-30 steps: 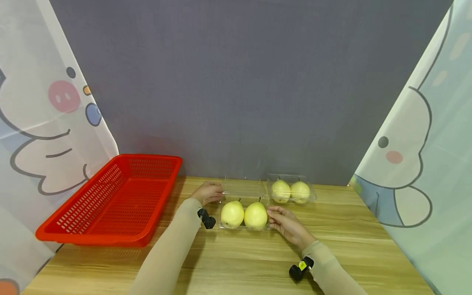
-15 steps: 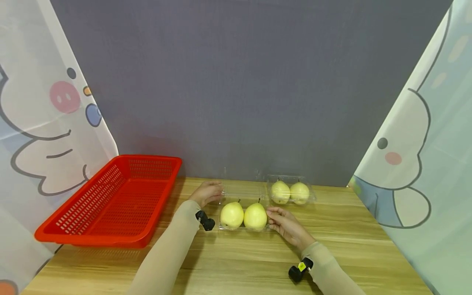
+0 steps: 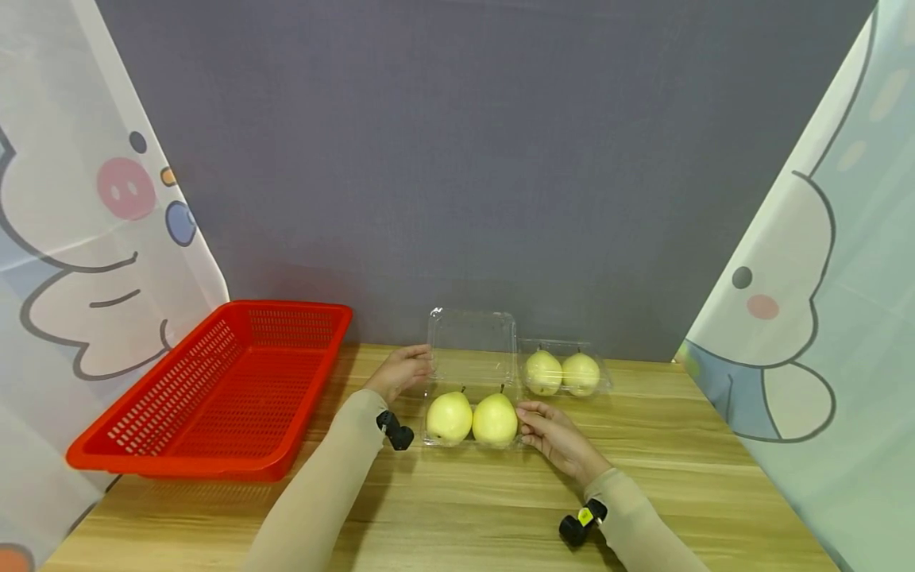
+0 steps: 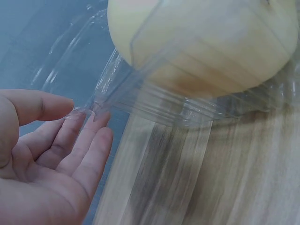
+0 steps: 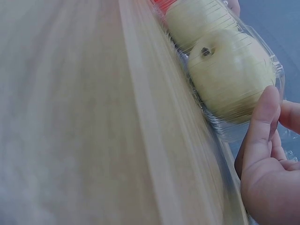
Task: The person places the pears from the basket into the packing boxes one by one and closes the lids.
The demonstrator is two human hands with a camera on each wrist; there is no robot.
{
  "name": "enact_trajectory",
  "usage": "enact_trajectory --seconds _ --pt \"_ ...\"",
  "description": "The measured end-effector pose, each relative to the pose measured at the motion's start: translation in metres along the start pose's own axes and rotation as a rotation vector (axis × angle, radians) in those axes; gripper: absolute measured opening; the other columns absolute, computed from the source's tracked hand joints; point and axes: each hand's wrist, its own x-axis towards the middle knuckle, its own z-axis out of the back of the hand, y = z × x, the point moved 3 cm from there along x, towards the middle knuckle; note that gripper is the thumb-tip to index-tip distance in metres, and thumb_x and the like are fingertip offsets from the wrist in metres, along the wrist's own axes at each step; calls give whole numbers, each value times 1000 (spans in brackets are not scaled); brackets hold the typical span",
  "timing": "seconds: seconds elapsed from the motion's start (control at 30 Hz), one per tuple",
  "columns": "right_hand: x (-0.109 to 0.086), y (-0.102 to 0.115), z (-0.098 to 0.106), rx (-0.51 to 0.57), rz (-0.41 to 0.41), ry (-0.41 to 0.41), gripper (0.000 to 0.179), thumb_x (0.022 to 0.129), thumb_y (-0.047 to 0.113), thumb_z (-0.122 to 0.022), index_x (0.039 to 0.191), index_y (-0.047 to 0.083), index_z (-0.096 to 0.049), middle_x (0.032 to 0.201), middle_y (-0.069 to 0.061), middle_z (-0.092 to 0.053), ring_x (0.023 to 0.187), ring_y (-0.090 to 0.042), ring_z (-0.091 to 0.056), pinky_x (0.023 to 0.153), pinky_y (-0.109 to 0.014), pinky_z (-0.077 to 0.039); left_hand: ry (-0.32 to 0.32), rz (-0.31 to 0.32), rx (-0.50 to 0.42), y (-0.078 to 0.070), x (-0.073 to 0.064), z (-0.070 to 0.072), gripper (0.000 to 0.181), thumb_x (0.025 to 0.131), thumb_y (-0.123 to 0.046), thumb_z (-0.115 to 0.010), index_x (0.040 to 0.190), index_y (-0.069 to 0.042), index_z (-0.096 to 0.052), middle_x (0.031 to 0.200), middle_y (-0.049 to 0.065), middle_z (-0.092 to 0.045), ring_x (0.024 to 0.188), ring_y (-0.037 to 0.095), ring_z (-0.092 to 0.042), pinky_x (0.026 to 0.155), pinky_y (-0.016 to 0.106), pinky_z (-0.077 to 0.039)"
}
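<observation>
Two pale yellow pears (image 3: 495, 419) sit side by side in the base of a clear plastic clamshell box (image 3: 426, 433) on the table. Its lid (image 3: 472, 338) stands raised at the back. My left hand (image 3: 402, 372) pinches the lid's left edge between thumb and fingertips, which the left wrist view shows at the thin plastic (image 4: 110, 75). On the other side, my right hand (image 3: 561, 441) holds the box's right rim; in the right wrist view the thumb (image 5: 265, 115) lies against the outer wall near a pear (image 5: 229, 75).
A second clear box with two pears (image 3: 562, 373) stands behind, to the right, close to the grey backdrop (image 3: 472, 175). At the left is a red perforated basket (image 3: 243, 405). Printed cloth panels (image 3: 843, 318) flank the wooden table (image 3: 457, 508).
The lid has swung further upright and now shows clearly against the backdrop, with my left hand shifting slightly upward. My right hand and the pears have stayed in place.
</observation>
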Motion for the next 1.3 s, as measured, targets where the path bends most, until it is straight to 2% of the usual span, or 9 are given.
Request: enact_trajectory --seconds 0.17,0.33,0.5,0.77,0.97,1.1,1.3 --pt "0 0 0 0 -2 -8 43 104 11 -54 137 -12 -37 95 -3 -56 79 -8 -55 71 -18 -53 -29 -16 25 -3 -1 -1 55 97 6 -53 149 7 -37 147 29 -41 131 42 -48 109 46 -41" --pt "1 -1 -1 3 -5 -15 39 104 10 -55 134 -10 -41 94 -3 -56 79 -9 -55 70 -18 -53 -31 -70 80 -9 -5 -2 52 97 6 -53 147 8 -41 139 30 -46 127 44 -49 107 50 -42" --pt "1 0 -1 -4 -6 -14 37 104 11 -55 133 -9 -42 94 -3 -56 79 -9 -55 70 -19 -53 -44 -96 140 -9 -4 -1 50 96 4 -58 145 3 -46 138 24 -52 127 38 -51 105 51 -43" --pt "0 1 0 -29 -4 -24 42 104 15 -56 134 -10 -42 96 -3 -57 80 -9 -55 70 -19 -53 -40 -114 156 -10 -5 -1 49 96 3 -59 144 2 -47 138 25 -51 125 38 -52 105 52 -43" --pt "-1 3 3 -31 -7 -49 25 104 16 -56 122 -1 -51 93 -2 -57 79 -9 -56 70 -20 -53 -51 -114 159 -11 -7 -2 49 96 1 -62 143 1 -49 137 23 -52 124 35 -54 104 50 -45" --pt "-1 7 3 -78 9 -69 24 103 16 -56 120 -1 -52 91 -2 -56 77 -10 -54 69 -21 -53 -61 -113 161 -11 -9 -1 48 95 0 -64 142 0 -50 133 18 -55 122 33 -55 103 49 -46" --pt "3 15 4 -200 59 -131 39 104 16 -55 129 -11 -44 96 -5 -54 78 -11 -53 70 -22 -54 -58 -132 191 -12 -12 -1 46 96 -2 -63 141 0 -51 132 17 -56 120 33 -55 101 52 -46"
